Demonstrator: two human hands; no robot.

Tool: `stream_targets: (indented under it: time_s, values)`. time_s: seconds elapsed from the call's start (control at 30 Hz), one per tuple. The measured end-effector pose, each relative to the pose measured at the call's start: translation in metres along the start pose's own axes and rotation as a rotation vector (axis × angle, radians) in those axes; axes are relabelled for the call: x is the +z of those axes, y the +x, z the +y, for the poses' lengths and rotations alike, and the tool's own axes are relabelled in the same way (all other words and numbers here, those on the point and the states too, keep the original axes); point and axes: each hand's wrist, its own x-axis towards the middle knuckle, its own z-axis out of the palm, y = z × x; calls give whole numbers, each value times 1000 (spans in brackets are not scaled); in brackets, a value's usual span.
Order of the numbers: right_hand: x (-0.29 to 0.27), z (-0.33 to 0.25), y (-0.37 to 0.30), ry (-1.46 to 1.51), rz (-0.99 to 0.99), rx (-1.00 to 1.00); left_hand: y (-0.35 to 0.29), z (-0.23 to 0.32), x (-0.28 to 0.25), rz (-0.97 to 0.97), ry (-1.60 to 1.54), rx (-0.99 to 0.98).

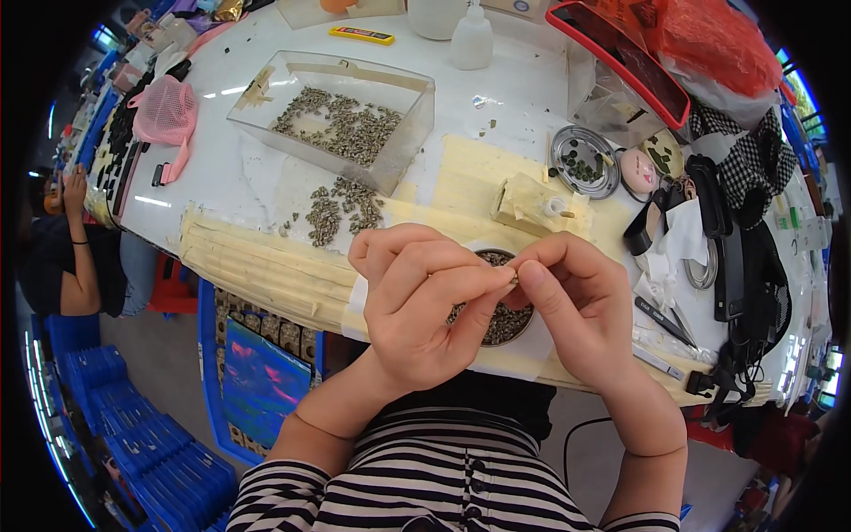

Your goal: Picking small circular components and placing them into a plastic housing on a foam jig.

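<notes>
My left hand (432, 306) and my right hand (576, 306) meet fingertip to fingertip over a round dish (505, 325) heaped with small metallic parts. Between the thumbs and forefingers is a tiny metal part (515, 278), mostly covered by the fingertips. Both hands are closed in a pinch. Just beyond them stands a block wrapped in cream tape (523, 206), with a small white cap on top. Two loose piles of the same small metal parts (324, 217) lie on the table, left of my hands. Behind them a clear plastic box (403, 142) holds many more.
A round tray with dark green bits (581, 164) is at the right, near a red-framed phone (620, 64). Tweezers (665, 321), black straps and cables crowd the right edge. A white bottle (472, 40) and yellow cutter (362, 35) stand far back. Another person (66, 248) sits left.
</notes>
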Motion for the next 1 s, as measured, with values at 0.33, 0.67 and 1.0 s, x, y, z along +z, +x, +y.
stream_targets:
  time_s: [0.33, 0.67, 1.0]
  values:
    - [1, 5, -2, -65, 47, -103, -1, 0, 1, 16, -14, -28]
    - [3, 5, 6, -554, 168, -584, 0, 3, 0, -12, 53, -12]
    - [4, -4, 0, 70, 8, 44, -2, 0, 1, 5, -71, -76]
